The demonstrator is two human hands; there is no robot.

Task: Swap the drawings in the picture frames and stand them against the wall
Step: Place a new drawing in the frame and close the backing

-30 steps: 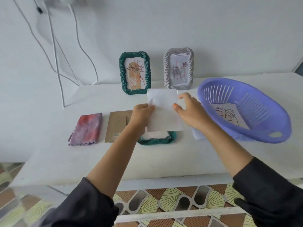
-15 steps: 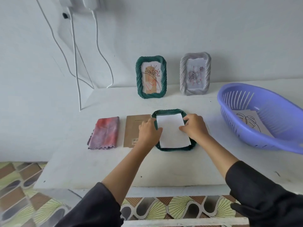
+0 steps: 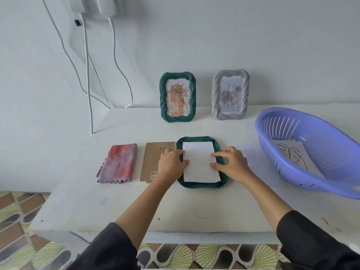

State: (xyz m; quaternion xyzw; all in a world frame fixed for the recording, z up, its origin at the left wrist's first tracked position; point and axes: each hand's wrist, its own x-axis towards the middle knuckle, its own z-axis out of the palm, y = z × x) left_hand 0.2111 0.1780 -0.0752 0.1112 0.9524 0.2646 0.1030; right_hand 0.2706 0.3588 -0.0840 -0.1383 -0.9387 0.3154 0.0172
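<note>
A green rope-edged frame (image 3: 202, 184) lies face down on the white table (image 3: 175, 209). A white sheet (image 3: 199, 162), blank side up, sits inside it. My left hand (image 3: 171, 165) presses the sheet's left edge with its fingertips, and my right hand (image 3: 229, 162) presses its right edge. A brown cardboard backing (image 3: 153, 158) lies just left of the frame, partly under my left hand. Against the wall stand a second green frame (image 3: 177, 96) with a flower drawing and a grey frame (image 3: 230, 94) with a rose drawing.
A purple slotted basket (image 3: 311, 152) at the right holds a leaf drawing (image 3: 292, 154). A folded pink-purple cloth (image 3: 118, 165) lies at the left. White cables (image 3: 87, 75) hang down the wall at the back left. Patterned floor tiles show below the table edge.
The white sheet was held up above the table a second ago; it has come down into the flat green frame, and both hands now press its side edges.
</note>
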